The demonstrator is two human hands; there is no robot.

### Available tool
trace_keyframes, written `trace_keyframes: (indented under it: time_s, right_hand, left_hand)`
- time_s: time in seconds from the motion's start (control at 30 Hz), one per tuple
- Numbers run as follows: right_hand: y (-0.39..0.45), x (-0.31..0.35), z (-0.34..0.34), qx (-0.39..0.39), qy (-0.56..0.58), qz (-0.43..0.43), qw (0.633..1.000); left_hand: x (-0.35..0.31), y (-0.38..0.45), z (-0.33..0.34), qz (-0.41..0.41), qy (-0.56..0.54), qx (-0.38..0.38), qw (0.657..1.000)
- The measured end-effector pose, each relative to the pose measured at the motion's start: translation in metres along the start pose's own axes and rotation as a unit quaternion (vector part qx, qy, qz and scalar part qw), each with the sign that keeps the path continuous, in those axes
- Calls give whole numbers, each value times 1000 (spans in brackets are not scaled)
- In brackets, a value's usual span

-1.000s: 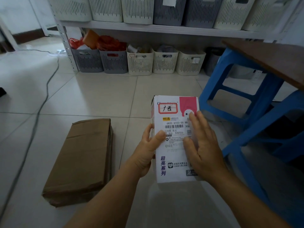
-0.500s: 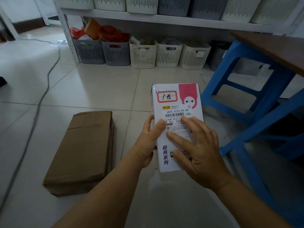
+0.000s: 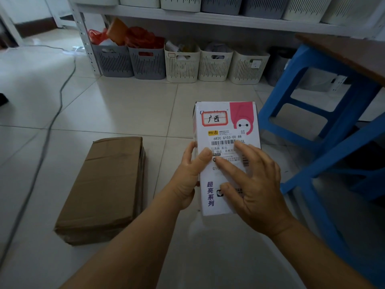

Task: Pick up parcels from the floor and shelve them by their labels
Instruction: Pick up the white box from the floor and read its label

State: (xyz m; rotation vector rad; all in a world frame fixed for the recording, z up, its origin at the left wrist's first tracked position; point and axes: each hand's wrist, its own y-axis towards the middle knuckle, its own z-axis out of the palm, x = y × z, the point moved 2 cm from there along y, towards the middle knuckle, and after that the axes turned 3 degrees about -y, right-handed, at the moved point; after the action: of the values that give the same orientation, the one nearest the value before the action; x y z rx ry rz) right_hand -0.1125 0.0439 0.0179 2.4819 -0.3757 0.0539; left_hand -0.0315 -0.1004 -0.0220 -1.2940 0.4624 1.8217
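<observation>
I hold a white and pink parcel box (image 3: 224, 126) upright in front of me, above the tiled floor. It carries a red-framed handwritten label and a shipping sticker with a barcode. My left hand (image 3: 190, 174) grips its left edge, thumb on the front. My right hand (image 3: 253, 182) lies flat on the front face with fingers spread over the sticker. A brown cardboard parcel (image 3: 104, 188) lies flat on the floor to the left. The shelf (image 3: 208, 17) runs along the back wall.
Grey and cream slotted baskets (image 3: 181, 63) stand in a row under the shelf, some with red bags in them. More baskets line the shelf above. A blue plastic stool (image 3: 325, 130) and a brown tabletop (image 3: 350, 53) stand at the right. A grey cable (image 3: 52, 122) crosses the floor at left.
My right hand slid down and turned across the box's front, uncovering the pink corner. The box was raised slightly and my view tipped a little downward.
</observation>
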Motion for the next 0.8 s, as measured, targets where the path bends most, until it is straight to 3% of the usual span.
trace_keyframes:
  time_s: [0.33, 0.57, 0.8]
  right_hand:
    - [1, -5, -3, -48, 19, 14, 999]
    - [-1, 0, -2, -34, 8, -40, 999]
    - [-2, -2, -4, -38, 11, -40, 998]
  left_hand:
    - [-1, -1, 1, 2, -2, 1, 1000]
    - [-6, -5, 5, 1, 1, 6, 1000]
    - [-8, -6, 6, 7, 1, 7, 1000]
